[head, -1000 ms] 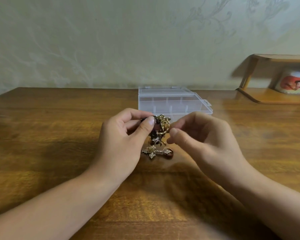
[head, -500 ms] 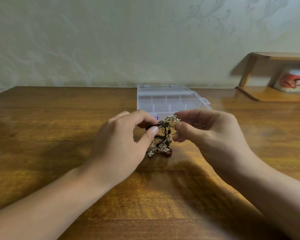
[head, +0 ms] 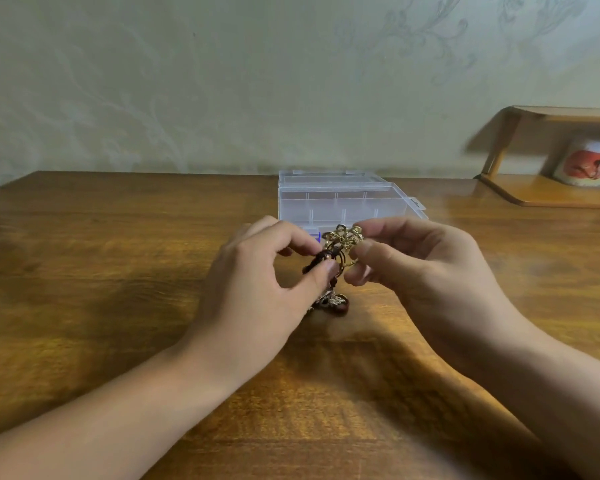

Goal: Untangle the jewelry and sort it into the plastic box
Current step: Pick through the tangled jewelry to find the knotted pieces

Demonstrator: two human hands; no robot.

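The left hand point(head: 257, 282) pinches the dark cord of the tangled jewelry point(head: 333, 268) between thumb and forefinger. Just right of it, the right hand point(head: 420, 268) pinches the gold flower piece point(head: 345, 238) at the top. The tangle hangs downward between them, its lower end touching the surface point(head: 118, 271). Pulling sideways should separate them. The plastic box point(head: 343, 202) lies open just beyond.
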